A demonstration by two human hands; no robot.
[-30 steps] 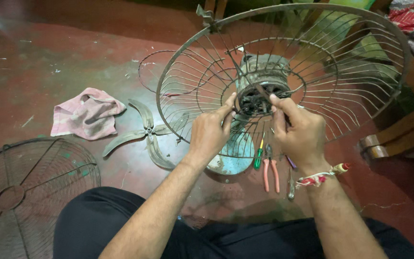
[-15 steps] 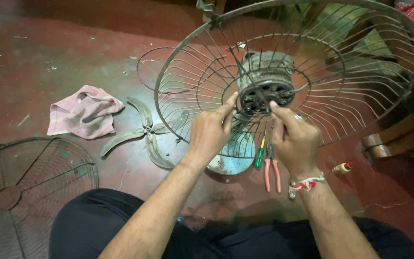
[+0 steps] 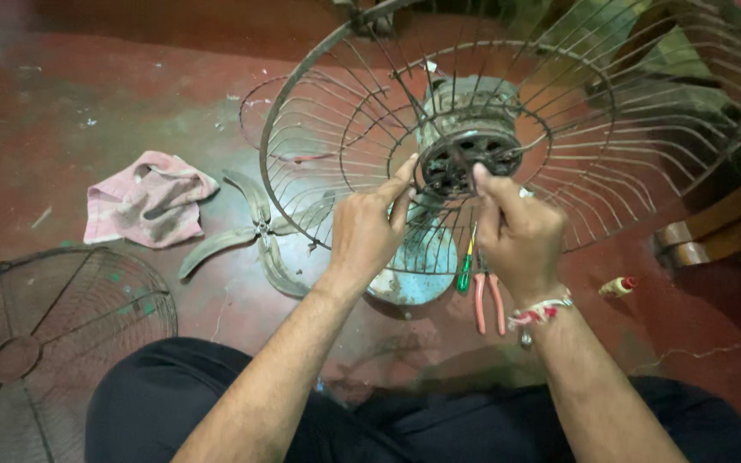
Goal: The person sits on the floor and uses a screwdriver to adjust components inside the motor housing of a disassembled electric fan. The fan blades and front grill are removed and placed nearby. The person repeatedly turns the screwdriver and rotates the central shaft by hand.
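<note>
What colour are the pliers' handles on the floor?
Pinkish-red, seen in the head view: pliers lying beside the right hand.

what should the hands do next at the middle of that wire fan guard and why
Probably keep turning the dark ring at the hub by fingertip. Both the left hand and right hand pinch it on either side, where the wire guard sits against the motor. The screwdriver and pliers lie unused on the floor, which suggests fingers are enough.
</note>
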